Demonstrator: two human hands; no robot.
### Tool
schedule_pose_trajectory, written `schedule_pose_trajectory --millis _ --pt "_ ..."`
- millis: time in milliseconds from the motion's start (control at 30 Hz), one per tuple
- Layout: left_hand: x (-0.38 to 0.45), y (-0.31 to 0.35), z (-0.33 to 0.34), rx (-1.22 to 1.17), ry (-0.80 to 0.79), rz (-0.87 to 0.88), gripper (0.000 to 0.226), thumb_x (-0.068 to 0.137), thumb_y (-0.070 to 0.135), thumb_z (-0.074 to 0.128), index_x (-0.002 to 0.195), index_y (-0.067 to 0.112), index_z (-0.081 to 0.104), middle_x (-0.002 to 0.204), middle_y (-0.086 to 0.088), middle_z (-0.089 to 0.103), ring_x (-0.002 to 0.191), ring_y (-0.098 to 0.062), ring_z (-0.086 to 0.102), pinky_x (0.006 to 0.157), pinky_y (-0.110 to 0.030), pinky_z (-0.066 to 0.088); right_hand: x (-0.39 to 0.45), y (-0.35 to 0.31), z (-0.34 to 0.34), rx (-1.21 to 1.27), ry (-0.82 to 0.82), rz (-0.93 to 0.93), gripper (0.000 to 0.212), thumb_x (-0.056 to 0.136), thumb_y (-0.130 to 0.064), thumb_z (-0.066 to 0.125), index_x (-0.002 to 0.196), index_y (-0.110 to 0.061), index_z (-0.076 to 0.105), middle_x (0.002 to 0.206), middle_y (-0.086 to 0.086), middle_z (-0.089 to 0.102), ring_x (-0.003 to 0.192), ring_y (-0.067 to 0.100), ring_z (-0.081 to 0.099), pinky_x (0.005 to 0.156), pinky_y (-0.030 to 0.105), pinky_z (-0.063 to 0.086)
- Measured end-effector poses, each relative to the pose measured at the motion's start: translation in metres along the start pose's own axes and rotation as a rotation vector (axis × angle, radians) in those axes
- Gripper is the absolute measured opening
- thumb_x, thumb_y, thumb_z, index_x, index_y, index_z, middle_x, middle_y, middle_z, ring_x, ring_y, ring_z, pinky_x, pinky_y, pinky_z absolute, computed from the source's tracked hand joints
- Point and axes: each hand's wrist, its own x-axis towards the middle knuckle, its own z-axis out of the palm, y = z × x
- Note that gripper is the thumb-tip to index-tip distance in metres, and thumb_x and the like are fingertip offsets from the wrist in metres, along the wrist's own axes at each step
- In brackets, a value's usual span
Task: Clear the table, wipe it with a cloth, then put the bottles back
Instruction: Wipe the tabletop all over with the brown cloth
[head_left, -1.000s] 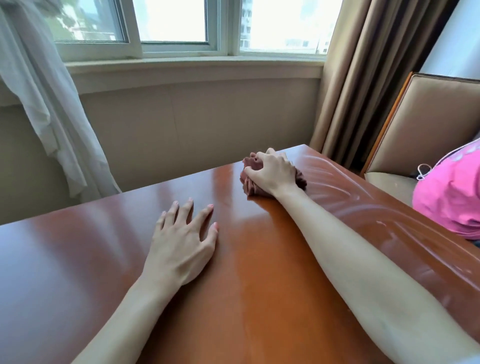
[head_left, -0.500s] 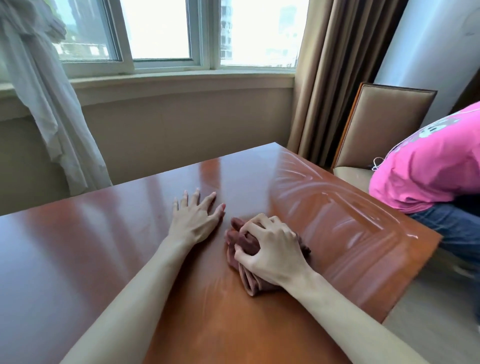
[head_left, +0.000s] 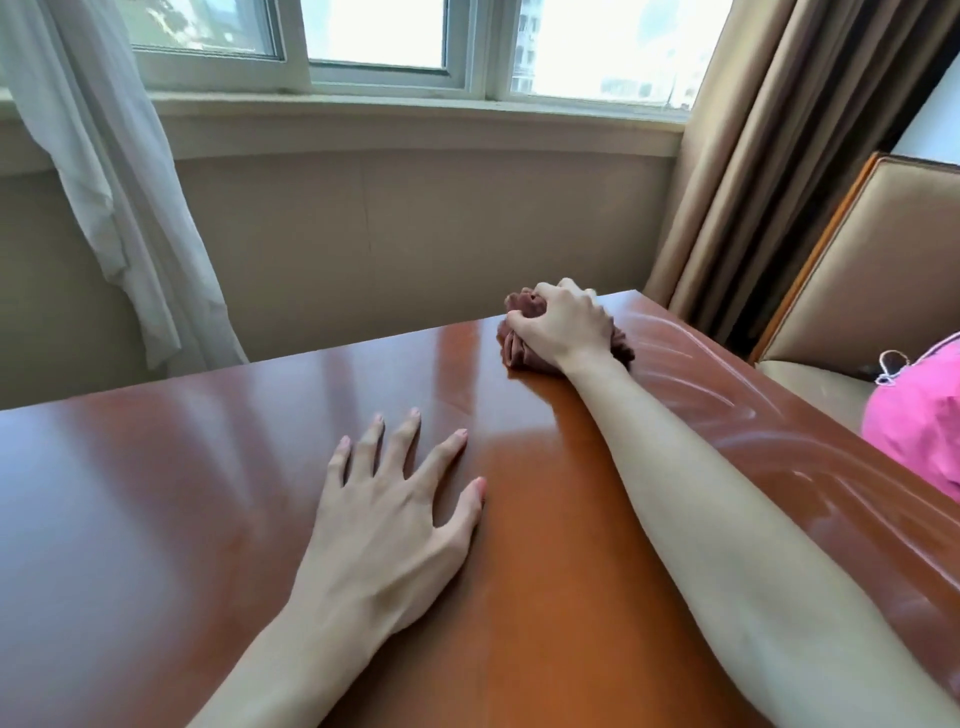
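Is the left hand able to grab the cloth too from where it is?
Probably yes. The left hand lies flat on the table, with bare wood between it and the cloth. But the right hand already grips the cloth.

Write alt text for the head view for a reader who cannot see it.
A person's right hand grips a bunched reddish-brown cloth at the far edge of a glossy wooden table, while the left hand rests flat with fingers spread. Streaks mark the table's right side; a window and curtains lie beyond.

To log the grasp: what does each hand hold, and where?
The right hand grips the bunched brown cloth from above. The left hand holds nothing, flat on the table.
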Motion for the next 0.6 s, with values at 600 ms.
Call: schedule_pose_trajectory --millis 600 --pt "-0.003 -0.001 -0.007 -0.024 -0.096 0.028 0.063 0.098 0.067 0.023 0.157 0.046 0.022 0.17 -0.002 0.012 0.156 -0.029 0.007 0.125 -0.049 0.002 -0.327 -0.016 -0.112 0.092 0.004 -0.211 0.036 0.072 -0.062 0.055 0.089 -0.033 0.069 0.094 -0.011 0.061 0.093 0.022 0.056 0.084 0.036 0.049"
